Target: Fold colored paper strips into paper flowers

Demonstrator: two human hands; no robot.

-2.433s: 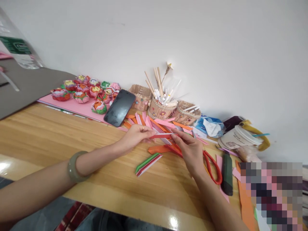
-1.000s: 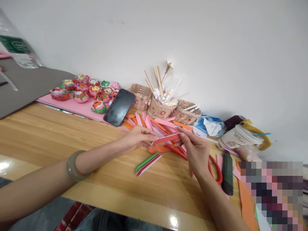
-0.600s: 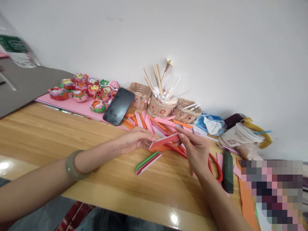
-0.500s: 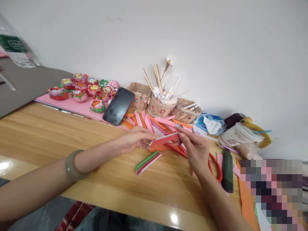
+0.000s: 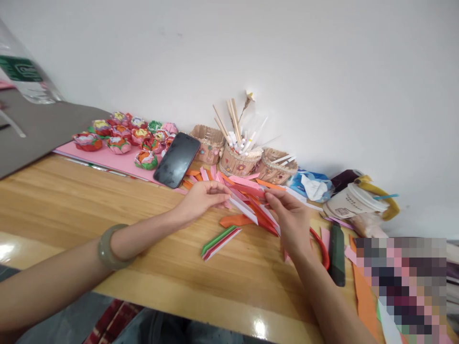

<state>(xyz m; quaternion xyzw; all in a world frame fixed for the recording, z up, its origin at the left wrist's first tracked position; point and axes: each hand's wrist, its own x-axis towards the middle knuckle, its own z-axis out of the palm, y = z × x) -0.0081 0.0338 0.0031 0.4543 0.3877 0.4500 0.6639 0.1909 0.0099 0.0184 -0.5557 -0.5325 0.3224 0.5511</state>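
Red paper makes up the narrow strip (image 5: pixel 247 189) strung between the person's two hands, above a loose pile of coloured strips (image 5: pixel 263 220). Its long axis runs mostly sideways, with a slight slant: one end points at the left fingertips, a little farther toward the wall (image 5: pixel 322 95), and the other ends in the right hand (image 5: pixel 292 217). That hand's thumb and fingers are pinched on the strip's right end. On the left hand (image 5: pixel 199 198), thumb and fingers are close together at the opposite end — whether they grip it, I cannot tell.

Nearer the person, a small bundle of green, red and white strips (image 5: pixel 220 242) lies apart on the wooden table (image 5: pixel 143 253), its length slanting from lower left to upper right.

As for writing, the white lidded cup (image 5: pixel 344 203) bears lines of print and a brown emblem, too small to read. The clear bottle (image 5: pixel 36 91) at far left has a green label (image 5: pixel 14 68) with pale lettering — blurred beyond reading. Paper flowers (image 5: pixel 120 145) stand on a pink sheet (image 5: pixel 102 157), beside a dark-screened phone (image 5: pixel 177 160).
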